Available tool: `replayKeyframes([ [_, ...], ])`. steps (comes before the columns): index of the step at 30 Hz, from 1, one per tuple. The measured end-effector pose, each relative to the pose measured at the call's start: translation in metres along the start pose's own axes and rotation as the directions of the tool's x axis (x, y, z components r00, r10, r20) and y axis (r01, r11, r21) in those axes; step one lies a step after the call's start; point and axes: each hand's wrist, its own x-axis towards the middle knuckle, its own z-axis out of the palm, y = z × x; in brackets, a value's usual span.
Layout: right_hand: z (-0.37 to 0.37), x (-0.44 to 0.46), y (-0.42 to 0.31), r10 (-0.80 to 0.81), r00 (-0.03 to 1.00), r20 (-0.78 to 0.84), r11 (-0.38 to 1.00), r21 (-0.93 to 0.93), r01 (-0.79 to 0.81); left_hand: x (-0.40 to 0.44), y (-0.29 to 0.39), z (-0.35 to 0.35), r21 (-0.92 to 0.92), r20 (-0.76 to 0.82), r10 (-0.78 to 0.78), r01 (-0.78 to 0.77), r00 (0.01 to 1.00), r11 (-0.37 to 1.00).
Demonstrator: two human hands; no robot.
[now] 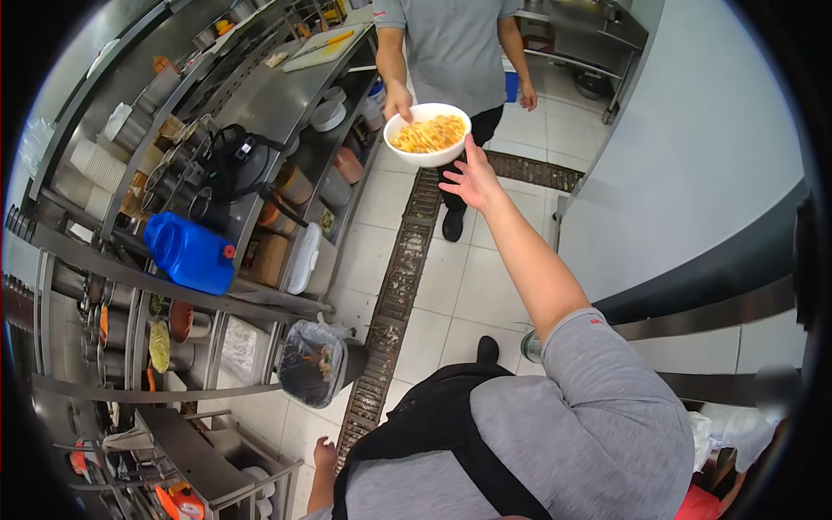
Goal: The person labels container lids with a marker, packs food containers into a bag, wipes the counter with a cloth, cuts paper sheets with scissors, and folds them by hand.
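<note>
A white bowl of shredded yellow-orange food is held out by a co-worker's hand, whose thumb is over the rim. My right hand stretches toward the bowl from its near right side with fingers spread. A fingertip is at the bowl's edge; whether it touches, I cannot tell. Down at my side hangs my left hand, loosely bent, with nothing seen in it. A lined bin stands nearest to it.
A metal counter runs along the left, with a cutting board at its far end. A blue jug sits nearer. A drain grate crosses the tiled floor. To the right is a large pale panel.
</note>
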Motion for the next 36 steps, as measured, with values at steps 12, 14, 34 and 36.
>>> replayKeyframes([
  [12, -0.027, -0.142, 0.082, -0.277, 0.958, -0.075, 0.958, 0.059, 0.281, 0.021, 0.157, -0.017, -0.72, 0.075, 0.369, -0.206, 0.926, 0.662],
  [14, -0.039, -0.192, 0.081, -0.235, 0.967, -0.102, 0.964, 0.103, 0.245, 0.003, 0.247, -0.045, -0.775, 0.111, 0.571, -0.289, 0.814, 0.562],
  [34, -0.224, -0.996, 0.063, -0.527, -0.231, -0.818, 0.618, -0.555, 0.557, -0.032, 0.326, 0.183, -0.146, 0.844, 0.382, -0.525, 0.376, 0.839],
  [36, -0.288, -1.026, 0.093, -0.428, -0.281, -0.859, 0.628, -0.506, 0.591, -0.045, 0.325, 0.186, -0.117, 0.821, 0.403, -0.569, 0.406, 0.814],
])
